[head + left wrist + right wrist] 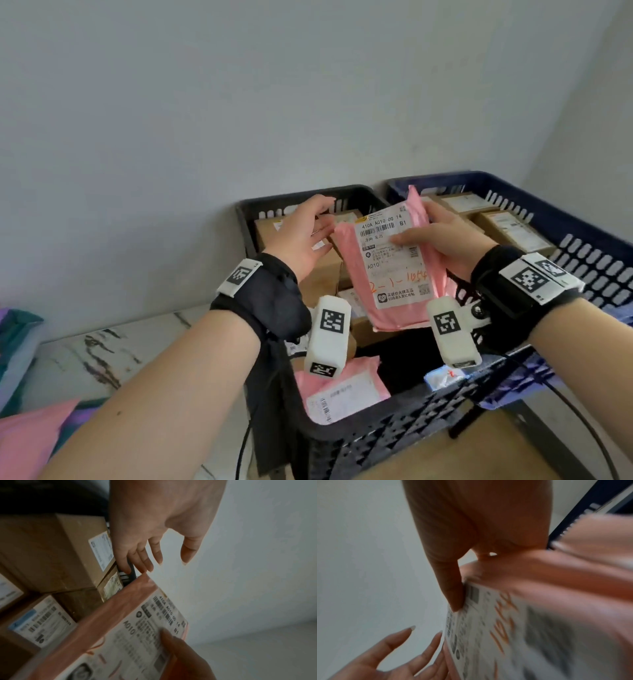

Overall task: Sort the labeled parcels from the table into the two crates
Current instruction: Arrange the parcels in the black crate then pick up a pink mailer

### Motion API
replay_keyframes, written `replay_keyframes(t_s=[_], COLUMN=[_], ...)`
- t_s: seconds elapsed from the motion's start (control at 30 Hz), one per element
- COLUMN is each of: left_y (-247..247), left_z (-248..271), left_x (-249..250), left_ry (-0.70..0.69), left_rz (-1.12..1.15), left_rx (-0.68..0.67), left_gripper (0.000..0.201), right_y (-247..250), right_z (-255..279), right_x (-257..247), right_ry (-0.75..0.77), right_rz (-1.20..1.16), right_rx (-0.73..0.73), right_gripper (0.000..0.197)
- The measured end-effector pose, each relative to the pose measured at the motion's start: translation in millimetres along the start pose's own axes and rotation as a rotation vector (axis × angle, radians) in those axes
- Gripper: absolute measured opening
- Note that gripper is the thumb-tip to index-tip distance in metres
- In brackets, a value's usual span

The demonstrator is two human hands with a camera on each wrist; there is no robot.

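Note:
A pink parcel (pixel 394 284) with a white label marked A010 is held upright over the black crate (pixel 370 442). My right hand (pixel 435 233) pinches its upper right part, thumb on the label and fingers behind. In the right wrist view the thumb (pixel 453 595) presses on the label of the parcel (pixel 547 608). My left hand (pixel 308 226) is open at the parcel's upper left edge with its fingers (pixel 145 561) straight, their tips just at the parcel's (pixel 120 635) corner. The blue crate (pixel 589 260) stands right of the black one.
Several labeled cardboard boxes (pixel 318 274) and another pink parcel (pixel 342 394) lie in the black crate. More boxes (pixel 513 229) fill the blue crate. At the left, a marble tabletop (pixel 102 349) carries pink (pixel 27 442) and teal (pixel 17 335) parcels. A grey wall stands behind.

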State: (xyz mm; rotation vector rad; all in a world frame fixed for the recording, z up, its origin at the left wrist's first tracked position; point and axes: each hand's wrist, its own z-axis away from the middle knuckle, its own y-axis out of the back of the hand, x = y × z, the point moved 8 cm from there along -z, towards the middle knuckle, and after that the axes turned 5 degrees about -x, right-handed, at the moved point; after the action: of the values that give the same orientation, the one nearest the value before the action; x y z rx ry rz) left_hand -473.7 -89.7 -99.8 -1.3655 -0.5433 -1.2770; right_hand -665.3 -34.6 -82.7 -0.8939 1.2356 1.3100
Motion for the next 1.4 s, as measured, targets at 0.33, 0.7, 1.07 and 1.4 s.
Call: replay_keyframes(t_s=[0.33,0.7,1.07,1.4], left_y=[0,-12,-7,-3], left_z=[-51,-76,-80,-81], left_x=[-79,-88,-93,-105], left_ry=[0.173,0.198,0.206,0.241], left_rz=[-0.135,-0.254,-0.235,-0.348], left_rx=[0.141,-0.013,-0.002,0.013], left_gripper=[0.007,0.027,0.023,0.026], right_y=[14,-21,5,-5], right_z=[-52,-75,-80,-82], right_x=[67,144,152,134], right_ry=[-0.297,-0.501,-0.645,-0.352], right_rz=[0.808,1.115,0.796,1.636], right_rx=[-0.438,-0.590,-0.518,-0.391], right_gripper=[0.049,0.048,0.032,0.025])
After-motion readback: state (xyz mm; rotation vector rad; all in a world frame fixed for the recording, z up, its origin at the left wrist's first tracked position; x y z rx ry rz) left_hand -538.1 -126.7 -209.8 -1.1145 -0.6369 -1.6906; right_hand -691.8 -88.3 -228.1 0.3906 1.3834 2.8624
